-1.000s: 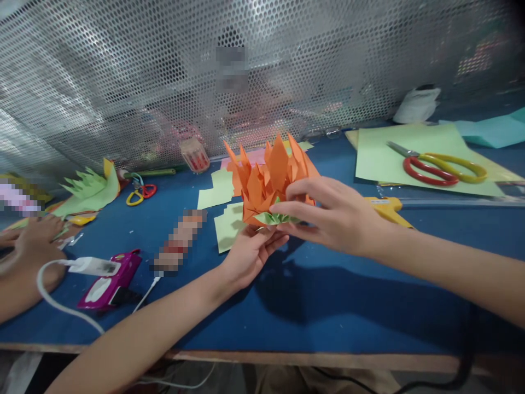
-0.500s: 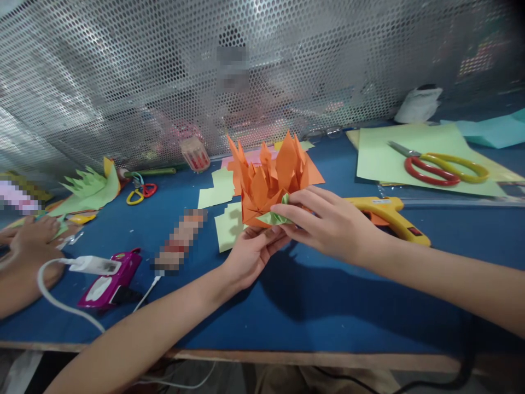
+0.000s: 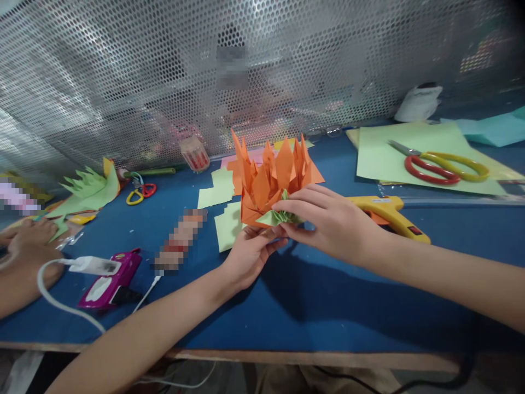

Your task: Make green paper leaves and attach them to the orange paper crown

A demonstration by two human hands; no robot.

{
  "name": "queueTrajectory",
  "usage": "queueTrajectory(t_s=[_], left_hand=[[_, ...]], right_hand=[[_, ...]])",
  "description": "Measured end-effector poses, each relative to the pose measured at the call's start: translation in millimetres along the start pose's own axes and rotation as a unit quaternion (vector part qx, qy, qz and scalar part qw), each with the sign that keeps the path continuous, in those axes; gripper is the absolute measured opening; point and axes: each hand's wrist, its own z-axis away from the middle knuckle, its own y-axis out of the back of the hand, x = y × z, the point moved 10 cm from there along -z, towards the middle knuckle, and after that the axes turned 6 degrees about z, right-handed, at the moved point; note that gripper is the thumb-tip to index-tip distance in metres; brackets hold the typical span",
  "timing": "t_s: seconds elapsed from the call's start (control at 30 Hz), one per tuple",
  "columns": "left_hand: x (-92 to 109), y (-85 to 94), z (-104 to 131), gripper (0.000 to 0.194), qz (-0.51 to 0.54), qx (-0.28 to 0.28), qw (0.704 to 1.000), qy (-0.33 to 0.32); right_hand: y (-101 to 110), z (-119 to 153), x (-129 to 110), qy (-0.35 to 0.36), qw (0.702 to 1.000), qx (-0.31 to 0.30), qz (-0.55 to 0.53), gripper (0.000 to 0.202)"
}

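An orange folded-paper piece (image 3: 266, 183) with several upright pointed petals is held above the blue table, tilted slightly. My left hand (image 3: 252, 254) grips it from below at its base, thumb on the near side. A small green folded paper (image 3: 275, 218) lies against the lower front of the orange piece. My right hand (image 3: 324, 216) has its fingers closed round the right part of that green paper, which they partly hide.
A yellow glue gun (image 3: 394, 216) lies right of my right hand. Scissors (image 3: 438, 167) rest on green sheets (image 3: 381, 158). At left are a purple power strip (image 3: 110, 279), a white cable and another person's hands (image 3: 33, 241). A perforated metal screen (image 3: 164, 82) stands behind.
The orange piece has turned a little, so its petals sit differently. More of the green paper shows at my right fingertips. My left hand has barely moved.
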Motion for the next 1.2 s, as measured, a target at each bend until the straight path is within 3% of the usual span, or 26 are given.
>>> queueTrajectory(t_s=[0.33,0.53,0.8,1.2], left_hand=[[2,0.6,-1,0.028,-0.003,0.004,1.0,-0.009],[3,-0.6,0,0.02,0.003,-0.002,1.0,-0.011],[4,-0.4,-1,0.013,0.029,0.003,0.999,-0.015],[3,-1.2,0,0.012,0.038,-0.005,0.999,-0.006]], right_hand=[[3,-5,11,-0.069,0.996,-0.018,-0.051,0.018],[8,-5,21,-0.126,0.989,-0.017,-0.081,0.019],[5,4,0,-0.008,0.998,0.054,-0.017,0.015],[-5,11,0,0.002,0.999,0.036,-0.024,0.019]])
